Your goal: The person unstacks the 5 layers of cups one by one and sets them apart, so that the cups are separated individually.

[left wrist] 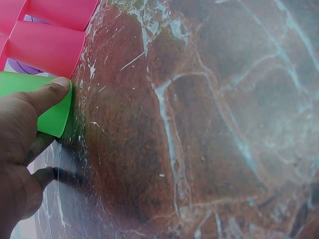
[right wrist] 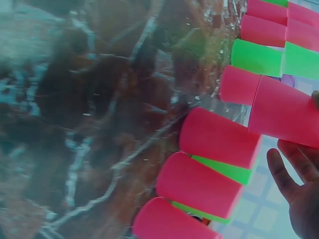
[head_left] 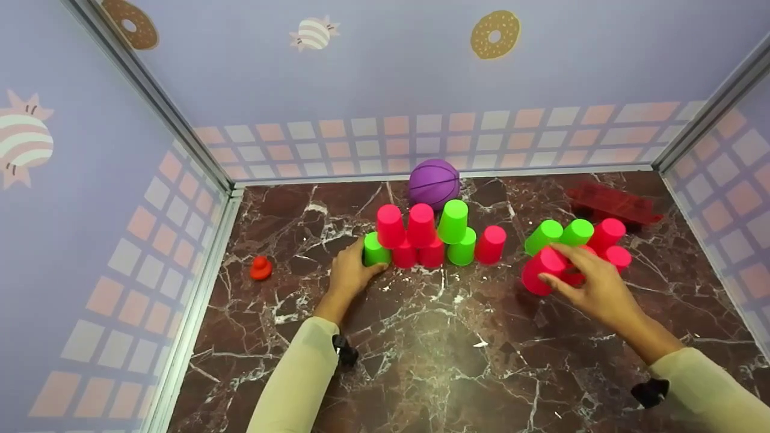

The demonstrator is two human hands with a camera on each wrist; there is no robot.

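An upside-down green plastic cup stands at the left end of a row on the table. My left hand grips it, thumb on its near side and fingers partly hidden behind. Pink cups and another green cup continue the row. On top sit two pink cups and one green cup, while a pink cup ends the row at the right. Between thumb and fingers, my right hand holds a pink cup, raised above the table in the right wrist view.
Loose green cups and pink cups stand beside my right hand. Behind the row lies a purple ball. A translucent red object is at the back right, and a small red duck-shaped toy at the left. Patterned walls enclose the table.
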